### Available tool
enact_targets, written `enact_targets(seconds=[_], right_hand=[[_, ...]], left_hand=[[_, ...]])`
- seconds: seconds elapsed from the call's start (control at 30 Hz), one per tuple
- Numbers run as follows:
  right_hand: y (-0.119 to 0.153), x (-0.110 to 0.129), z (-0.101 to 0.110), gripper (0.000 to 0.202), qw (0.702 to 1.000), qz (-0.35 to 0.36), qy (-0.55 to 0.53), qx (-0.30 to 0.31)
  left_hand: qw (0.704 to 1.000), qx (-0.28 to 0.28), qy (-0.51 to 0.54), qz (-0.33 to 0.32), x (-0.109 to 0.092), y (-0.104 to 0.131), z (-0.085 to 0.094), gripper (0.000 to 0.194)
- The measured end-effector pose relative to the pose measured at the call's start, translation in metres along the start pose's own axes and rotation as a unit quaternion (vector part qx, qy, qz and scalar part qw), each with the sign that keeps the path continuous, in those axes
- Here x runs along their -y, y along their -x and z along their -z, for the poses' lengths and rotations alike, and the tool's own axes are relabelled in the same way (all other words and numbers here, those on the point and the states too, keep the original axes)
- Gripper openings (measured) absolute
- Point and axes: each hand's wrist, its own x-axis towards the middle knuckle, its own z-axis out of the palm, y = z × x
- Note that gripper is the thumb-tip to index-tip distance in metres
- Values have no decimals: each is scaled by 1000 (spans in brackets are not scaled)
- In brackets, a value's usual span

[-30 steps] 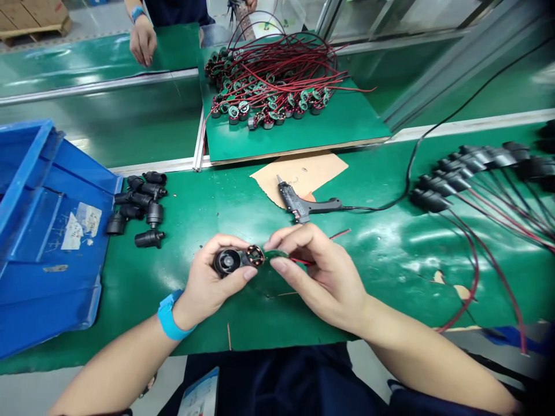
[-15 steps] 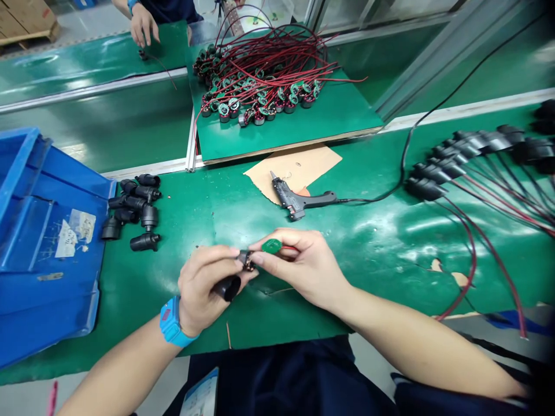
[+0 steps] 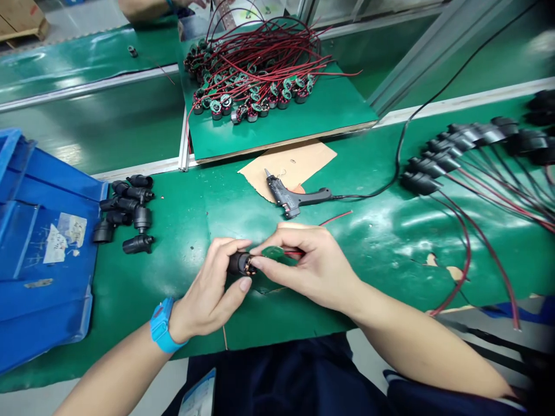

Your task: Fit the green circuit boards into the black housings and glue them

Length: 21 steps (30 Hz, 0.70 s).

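My left hand (image 3: 206,300) is closed around a black plastic housing (image 3: 235,264) that lies on its side between fingers and thumb. At its right-hand mouth sits a small motor part (image 3: 248,265) with copper windings. My right hand (image 3: 318,266) pinches that part with thumb and forefinger. A green circuit board (image 3: 273,252) and red wire (image 3: 293,253) show within the right hand's grip, and a wire end sticks out behind the knuckles. How far the motor part sits inside the housing I cannot tell.
A glue gun (image 3: 286,198) lies on cardboard (image 3: 314,155) ahead. Behind are piled wired motor parts (image 3: 260,95) on a raised board. Loose black housings (image 3: 137,244) and a blue bin (image 3: 47,289) stand left; wired housings (image 3: 420,182) lie right. Another person's arm (image 3: 145,8) shows at the back.
My left hand has turned the black housing so its mouth meets the motor part, which was apart above it. At the back, the other person's hand has left a small part on the bench.
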Motion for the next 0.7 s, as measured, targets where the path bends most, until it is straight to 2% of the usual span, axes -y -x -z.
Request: enact_targets(seconds=[0.1,0.2,0.33,0.5,0.6,0.7], right_hand=[[1,-5,-4,13,1000,5,18,6],[1,-8,-4,13,999,6,33,8],[-1,-9,9,16,998,-52,-3,40],[-2,-9,23,17,995,-72,-10,65],[-1,-8,22,17,995,-57,20,83],[0,-10,17,14,990,-30,55,124]], left_hand=[[999,-12,-46,-17,1,0,-1,46],[996,-50,-75,-11,5,2,-4,44],[995,-86,-47,17,10,3,-4,38],[995,-88,-44,25,9,-1,1,34],[995,-77,-55,20,8,-2,2,33],[997,-52,-60,21,10,-1,0,33]])
